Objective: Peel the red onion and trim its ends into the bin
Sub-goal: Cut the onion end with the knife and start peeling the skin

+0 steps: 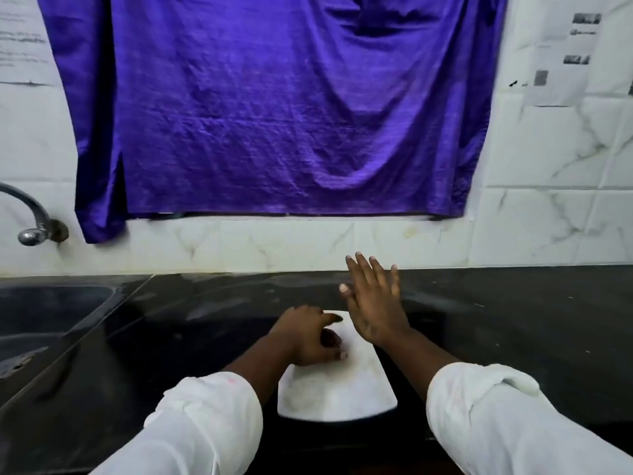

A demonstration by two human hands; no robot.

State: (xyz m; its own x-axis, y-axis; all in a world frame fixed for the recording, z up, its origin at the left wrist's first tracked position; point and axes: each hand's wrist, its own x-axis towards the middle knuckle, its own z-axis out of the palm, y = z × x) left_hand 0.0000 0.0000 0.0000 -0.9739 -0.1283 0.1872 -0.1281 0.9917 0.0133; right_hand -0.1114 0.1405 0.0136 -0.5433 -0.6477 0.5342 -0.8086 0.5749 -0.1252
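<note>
black counter point(513, 323), hands point(310, 339) point(375, 303) over white board point(339, 395)

The left hand point(310, 337) lies knuckles-up, its fingers curled under, the index finger stretched toward the right hand point(375, 299). That hand is raised just beyond it, flat, fingers straight, palm facing left.

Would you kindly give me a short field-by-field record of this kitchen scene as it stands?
surface: black counter
board: white cutting board, in front of the person
left hand: rests on the board, fingers curled, index out; whether it holds anything is unclear
right hand: fingers straight, over the board's far right corner
onion: not in view
bin: not in view
left side: sink, tap
wall: purple cloth hanging
</note>
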